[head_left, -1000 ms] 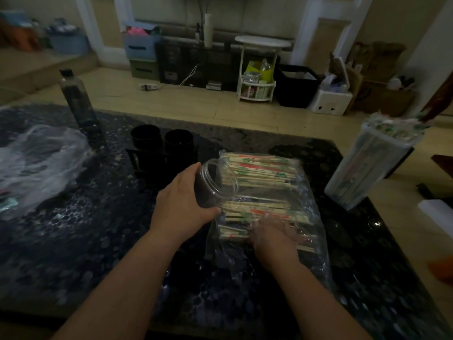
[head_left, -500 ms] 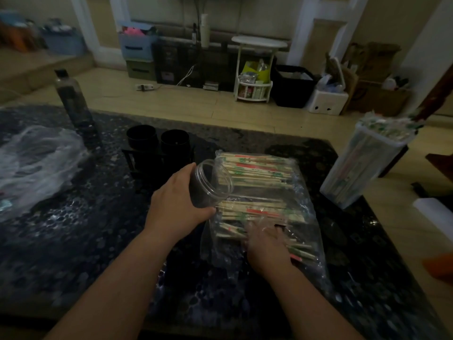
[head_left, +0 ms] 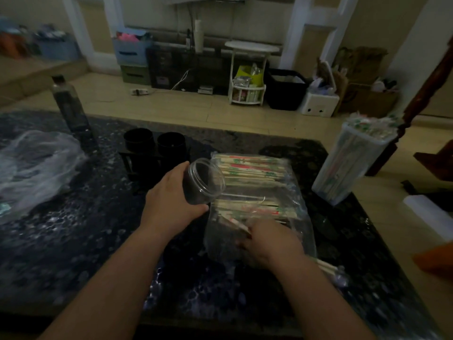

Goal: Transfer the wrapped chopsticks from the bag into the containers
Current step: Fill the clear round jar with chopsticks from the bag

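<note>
The right hand (head_left: 272, 244) has drawn back toward the person since a second ago: then it lay flat and deep inside the clear crinkled plastic bag (head_left: 301, 231), and now it sits at the bag's near open end. Its fingers are curled around a small bundle (head_left: 326, 266) of paper-sleeved sticks. The pale ends of that bundle poke out past the wrist on the near right, though blur hides how many it holds. The left hand (head_left: 169, 204) has hardly moved. Its fingers wrap the clear round plastic jar (head_left: 203, 182), which is held tilted above the dark speckled bench (head_left: 73, 241), its open mouth turned toward the bag and nothing visible inside. Most of the wrapped chopsticks (head_left: 252, 168) lie stacked in the far half of the bag, just beside the jar's rim. This looks like the pull-out step of a fresh load: the bundle is almost clear of the bag but has not yet gone into the jar. The tall clear rectangular container (head_left: 348, 168) at the right edge of the bench already stands packed with sticks, while the two black round cups (head_left: 157, 143) behind the jar look unfilled.
</note>
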Tool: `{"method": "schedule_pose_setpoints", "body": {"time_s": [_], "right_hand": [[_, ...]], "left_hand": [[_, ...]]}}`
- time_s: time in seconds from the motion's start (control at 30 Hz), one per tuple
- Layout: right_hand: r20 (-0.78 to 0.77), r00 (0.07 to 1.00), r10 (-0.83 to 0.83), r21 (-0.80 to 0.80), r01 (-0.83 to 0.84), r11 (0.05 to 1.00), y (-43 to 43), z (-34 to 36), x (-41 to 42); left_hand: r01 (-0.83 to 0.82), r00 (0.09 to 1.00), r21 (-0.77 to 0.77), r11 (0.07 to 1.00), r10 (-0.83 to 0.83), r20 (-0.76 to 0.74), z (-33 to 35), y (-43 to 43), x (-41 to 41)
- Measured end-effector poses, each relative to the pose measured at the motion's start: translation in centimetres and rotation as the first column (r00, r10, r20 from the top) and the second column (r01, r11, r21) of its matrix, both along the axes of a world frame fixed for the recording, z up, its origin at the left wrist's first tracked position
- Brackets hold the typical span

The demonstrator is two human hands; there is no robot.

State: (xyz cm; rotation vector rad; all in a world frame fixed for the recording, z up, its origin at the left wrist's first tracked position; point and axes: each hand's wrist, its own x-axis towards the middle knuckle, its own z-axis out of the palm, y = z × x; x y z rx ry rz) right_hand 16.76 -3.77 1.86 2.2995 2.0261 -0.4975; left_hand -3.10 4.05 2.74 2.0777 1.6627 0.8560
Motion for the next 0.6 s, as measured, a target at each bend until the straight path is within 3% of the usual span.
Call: {"method": "schedule_pose_setpoints", "body": {"time_s": [0.1,0.43,0.53,0.6], "right_hand": [[0.061,0.997,0.055,0.000,-0.055,0.998,-0.7,1.9,0.5],[0.092,0.985,0.145,0.291,-0.166,0.942,-2.4,5.7,-0.1],[0.127,0.964,0.232,0.463,-0.265,0.846,-2.5,6.5,-0.2],[0.183,0.946,0.269,0.627,-0.323,0.708,-2.3,6.6,-0.2]], "left_hand": [[0.008,1.000,0.006,1.000,-0.008,0.017,0.1,-0.1,0.5],[0.039,0.994,0.025,0.999,-0.036,-0.104,0.3,-0.9,0.8],[0.049,0.992,0.038,0.998,-0.045,-0.121,0.4,-0.9,0.2],[0.053,0.992,0.066,0.996,-0.045,-0.117,0.3,-0.6,-0.1]]}}
